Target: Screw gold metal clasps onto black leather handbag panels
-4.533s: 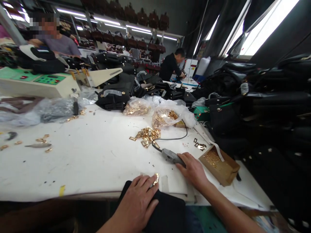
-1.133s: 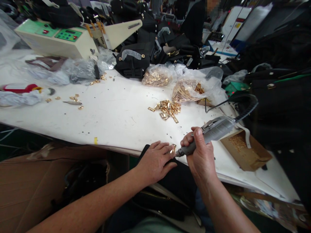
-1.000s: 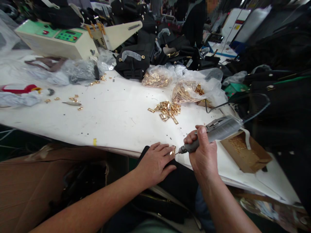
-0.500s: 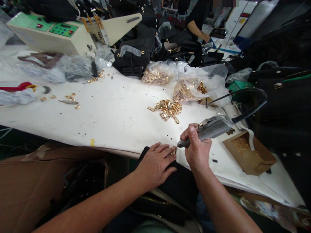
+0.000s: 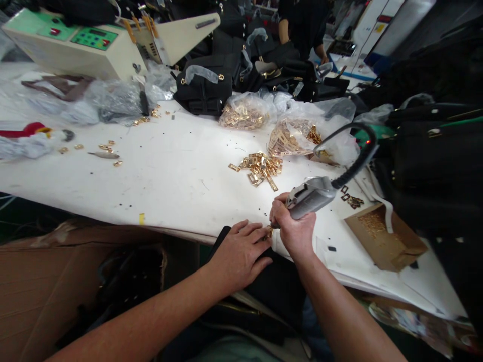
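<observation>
My right hand (image 5: 296,229) is wrapped round a grey electric screwdriver (image 5: 311,196) with a black cord at its upper end. Its tip points down at a small gold metal fitting (image 5: 269,232) on the black bag (image 5: 277,279). My left hand (image 5: 241,256) lies flat on that bag at the table's front edge, fingers stretched, fingertips beside the fitting. Part of the bag is hidden under my left hand and forearm. Just beyond my hands, a pile of gold fittings (image 5: 262,166) rests on the white table (image 5: 181,176).
Clear bags of gold parts (image 5: 245,113) stand behind the pile. A cardboard tray of small screws (image 5: 385,241) is on the right. A cream machine (image 5: 86,55) stands back left, finished black bags (image 5: 204,88) behind. An open carton (image 5: 45,286) sits lower left. Another person (image 5: 302,25) works at the back.
My right hand has moved the screwdriver left and slightly closer, bringing its tip onto the gold fitting. My left hand has stayed nearly still. The person at the back has shifted.
</observation>
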`<action>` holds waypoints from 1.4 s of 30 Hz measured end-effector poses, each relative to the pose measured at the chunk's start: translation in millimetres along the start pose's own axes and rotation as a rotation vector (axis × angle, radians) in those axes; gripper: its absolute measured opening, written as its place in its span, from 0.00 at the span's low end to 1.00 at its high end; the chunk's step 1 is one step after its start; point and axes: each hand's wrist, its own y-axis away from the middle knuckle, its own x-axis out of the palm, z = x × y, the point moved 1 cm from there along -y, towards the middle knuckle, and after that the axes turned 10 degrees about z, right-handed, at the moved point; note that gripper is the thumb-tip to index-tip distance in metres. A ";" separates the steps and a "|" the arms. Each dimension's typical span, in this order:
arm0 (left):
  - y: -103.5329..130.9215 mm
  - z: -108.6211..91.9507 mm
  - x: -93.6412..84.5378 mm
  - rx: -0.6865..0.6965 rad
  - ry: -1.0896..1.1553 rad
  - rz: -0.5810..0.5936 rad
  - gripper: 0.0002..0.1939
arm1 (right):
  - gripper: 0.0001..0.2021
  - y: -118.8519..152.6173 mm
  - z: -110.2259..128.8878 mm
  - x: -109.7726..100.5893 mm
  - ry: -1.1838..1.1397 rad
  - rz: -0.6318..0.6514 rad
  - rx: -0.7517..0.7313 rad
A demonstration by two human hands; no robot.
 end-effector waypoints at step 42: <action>-7.3 0.5 -2.7 -0.073 -0.100 -0.144 0.06 | 0.20 -53.0 23.8 -163.9 -0.074 -0.529 -0.241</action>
